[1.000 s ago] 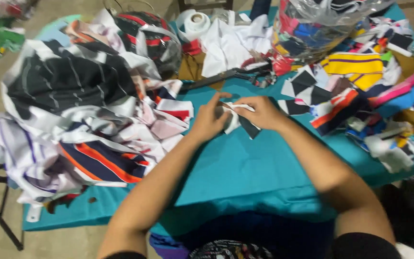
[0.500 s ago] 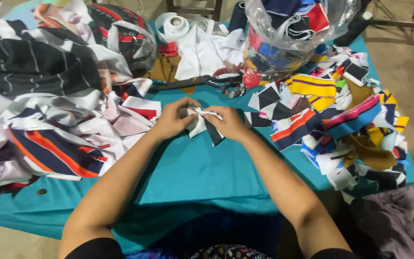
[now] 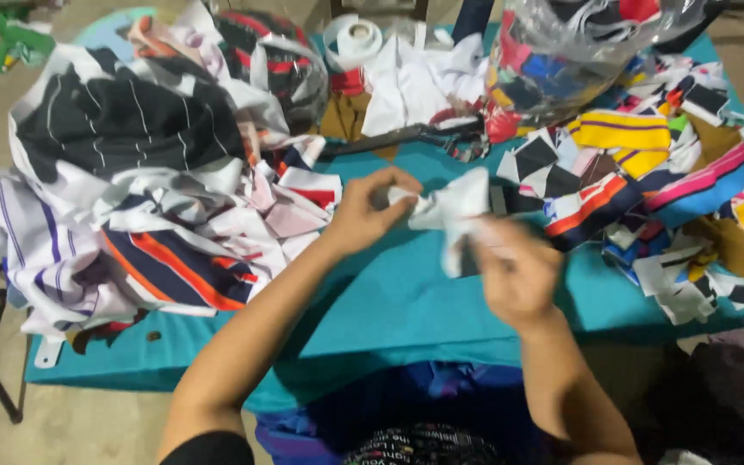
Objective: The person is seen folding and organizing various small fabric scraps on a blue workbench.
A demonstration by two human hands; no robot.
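Above the teal table (image 3: 389,301), both hands — left (image 3: 370,213), right (image 3: 514,274) — pinch a white fabric scrap (image 3: 449,211).

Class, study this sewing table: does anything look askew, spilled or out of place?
Nothing is damaged. Fabric scraps lie loosely strewn at the right, and the striped cloth pile hangs over the teal table's left edge. Both hands, left and right, hold a small white piece.

Even indoor light; right hand (image 3: 517,274) motion-blurred; soft shadows.
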